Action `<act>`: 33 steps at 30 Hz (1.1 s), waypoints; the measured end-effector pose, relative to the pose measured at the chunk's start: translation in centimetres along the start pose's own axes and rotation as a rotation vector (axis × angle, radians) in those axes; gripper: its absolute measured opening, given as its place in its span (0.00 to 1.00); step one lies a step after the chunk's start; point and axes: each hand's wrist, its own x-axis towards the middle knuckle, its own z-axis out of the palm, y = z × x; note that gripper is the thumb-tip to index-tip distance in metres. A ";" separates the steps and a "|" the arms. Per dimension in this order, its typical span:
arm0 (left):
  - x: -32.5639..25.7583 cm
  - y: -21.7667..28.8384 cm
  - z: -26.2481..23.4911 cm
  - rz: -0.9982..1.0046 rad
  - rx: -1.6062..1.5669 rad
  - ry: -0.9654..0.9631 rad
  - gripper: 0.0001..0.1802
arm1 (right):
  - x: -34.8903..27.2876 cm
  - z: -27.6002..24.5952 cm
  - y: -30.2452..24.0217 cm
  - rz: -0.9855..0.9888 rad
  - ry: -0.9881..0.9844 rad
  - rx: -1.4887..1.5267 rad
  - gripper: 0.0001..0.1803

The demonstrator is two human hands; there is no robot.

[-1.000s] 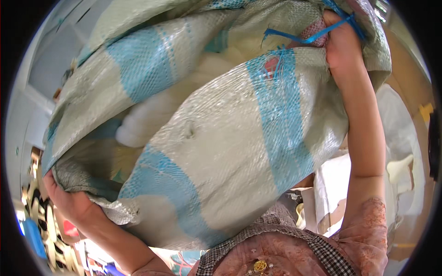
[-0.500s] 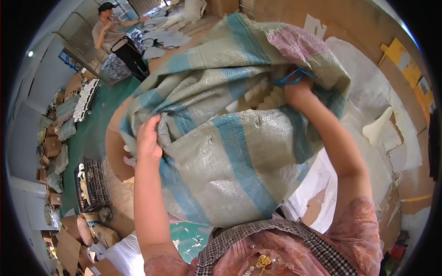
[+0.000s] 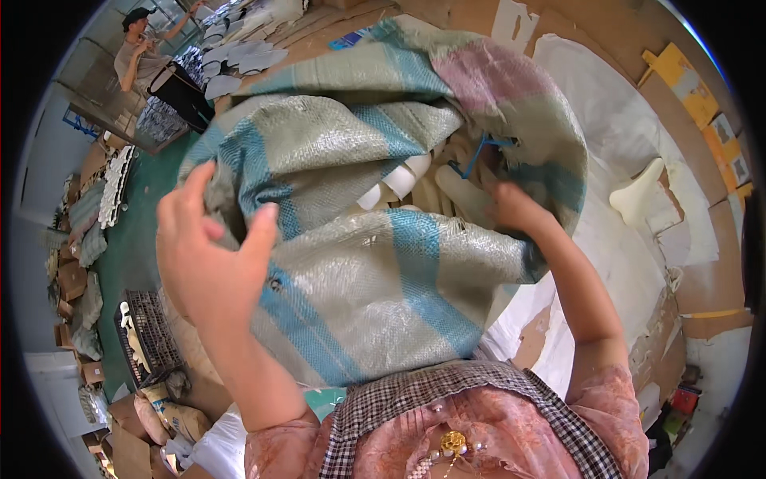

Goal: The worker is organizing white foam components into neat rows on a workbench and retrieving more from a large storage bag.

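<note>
A large woven sack [image 3: 343, 279], grey-green with blue stripes and a pink patch on its far rim, stands in front of me with its mouth open. Inside lie several cream-white pieces with rounded ends [image 3: 399, 180], partly hidden by folds. My left hand [image 3: 211, 247] is at the sack's left rim, fingers spread and apart from one another, gripping nothing. Reaching into the right side of the mouth, my right hand [image 3: 519, 209] is close to the pieces and below a blue strip of cord [image 3: 479, 153]. Its fingers are blurred and partly hidden.
White sheeting and cardboard spread to the right, with a cream saddle-shaped piece [image 3: 637, 191] on top. A black plastic crate [image 3: 155, 327] and filled bags [image 3: 179, 411] stand at left. Far left, another person [image 3: 152, 68] stands beside a heap of flat grey pieces [image 3: 239, 57].
My left hand has let go of the sack's rim and spread its fingers. The right hand has moved down and away from the blue cord. More white pieces show inside.
</note>
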 end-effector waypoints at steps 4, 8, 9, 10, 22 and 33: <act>-2.2 3.3 -1.5 -0.140 -0.175 0.217 0.23 | 4.6 -3.1 1.2 0.027 0.355 0.223 0.13; -2.7 8.3 -1.0 0.078 -0.088 0.578 0.18 | 6.2 -8.4 5.8 0.108 0.616 0.033 0.14; -2.4 9.7 0.1 0.189 -0.155 0.358 0.18 | 5.5 -8.1 6.5 0.113 0.609 0.043 0.14; -1.8 11.0 2.3 0.301 -0.243 0.124 0.18 | 4.1 -7.5 7.4 0.077 0.445 -0.030 0.15; 5.4 10.6 18.3 0.271 -0.250 -0.160 0.35 | -0.5 4.9 -2.9 -0.042 -0.171 -0.107 0.12; -6.4 14.6 13.4 -0.100 -0.633 -1.055 0.16 | -17.2 -22.2 9.0 -0.222 1.422 -0.302 0.15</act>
